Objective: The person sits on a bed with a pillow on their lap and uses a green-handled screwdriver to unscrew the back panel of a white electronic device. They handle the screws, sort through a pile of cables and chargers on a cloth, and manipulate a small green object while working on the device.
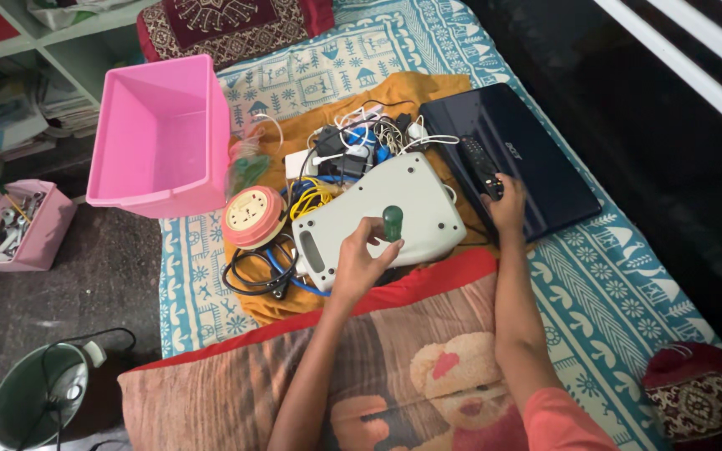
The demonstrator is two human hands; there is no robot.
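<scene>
One small dark green cylinder (392, 222) is pinched upright in the fingers of the left hand (359, 255), just over the pale grey underside of a flat device (415, 188) that lies upturned on an orange cloth (394, 88). The right hand (505, 205) is curled around the near end of one black remote control (480, 164), which rests on the lid of one closed dark blue laptop (536, 167) — the two hands are well apart. Beside the grey device sits one round cable reel (252, 217), pink-rimmed with a cream face, and behind it a tangle of chargers and cables (353, 142), too knotted to count. One empty pink plastic tub (160, 134) stands at the bed's left edge. The bed wears a teal and white patterned sheet (612, 284), with a red-edged blanket showing a teddy bear (444, 384) across the near side. On the dark floor to the left stand one smaller pink tray of tools (14, 225) and a grey-green pot (35, 401); shelves (35, 50) rise behind.
</scene>
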